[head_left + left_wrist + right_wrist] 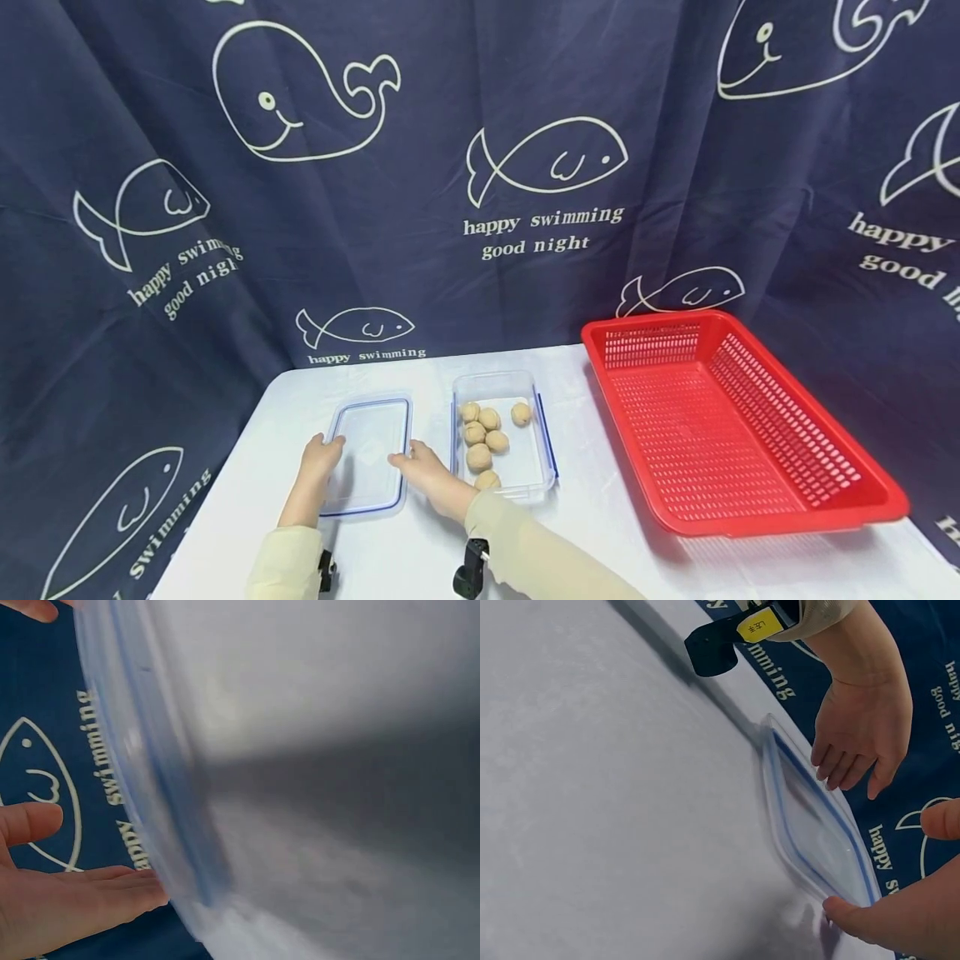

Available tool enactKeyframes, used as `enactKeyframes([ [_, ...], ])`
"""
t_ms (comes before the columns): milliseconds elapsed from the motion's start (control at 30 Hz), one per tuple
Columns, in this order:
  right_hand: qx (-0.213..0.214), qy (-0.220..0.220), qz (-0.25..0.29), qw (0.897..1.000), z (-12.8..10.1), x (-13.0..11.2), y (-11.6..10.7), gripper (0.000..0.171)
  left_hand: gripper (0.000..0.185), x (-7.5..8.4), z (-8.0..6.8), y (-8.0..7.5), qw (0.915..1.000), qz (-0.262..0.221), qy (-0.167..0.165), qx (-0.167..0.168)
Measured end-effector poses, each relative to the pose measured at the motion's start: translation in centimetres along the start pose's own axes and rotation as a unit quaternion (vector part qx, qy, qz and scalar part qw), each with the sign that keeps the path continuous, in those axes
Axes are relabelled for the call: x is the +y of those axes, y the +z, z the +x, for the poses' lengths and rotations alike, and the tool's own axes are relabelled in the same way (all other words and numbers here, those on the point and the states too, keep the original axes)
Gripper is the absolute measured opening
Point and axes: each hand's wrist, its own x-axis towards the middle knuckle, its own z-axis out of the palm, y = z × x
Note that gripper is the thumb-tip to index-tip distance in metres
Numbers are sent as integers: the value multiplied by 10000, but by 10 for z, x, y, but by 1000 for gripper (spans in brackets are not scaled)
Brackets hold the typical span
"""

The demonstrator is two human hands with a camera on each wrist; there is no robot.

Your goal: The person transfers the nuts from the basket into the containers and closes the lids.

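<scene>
A clear rectangular lid with a blue seal (369, 479) lies on the white table at the left. My left hand (318, 467) is at its left side, fingers extended; in the left wrist view the left fingertips (154, 889) come right up to the lid's rim. On the opposite side, my right hand (435, 479) has its fingertips at the right edge, thumb held apart. The right wrist view shows a right fingertip (838, 906) at the lid's corner and the left palm (862, 724) across from it. Neither hand grips anything.
A clear plastic container (525, 462) with blue side clips holds several walnuts (478, 457), right of the lid and close to my right forearm. Farther right stands a large red plastic basket (675, 417). A dark blue printed curtain (420, 225) hangs behind the table.
</scene>
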Motion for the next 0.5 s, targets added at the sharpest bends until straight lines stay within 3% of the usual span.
enactKeyframes([
  [167, -90, 28, 13, 10000, 0, 2, 0, 67, 69, -7, 4, 0, 9999, -39, -87, -49],
  [500, -174, -113, -37, 9998, -3, 3, 0, 69, 65, -4, 3, -2, 9998, -142, -60, -89],
])
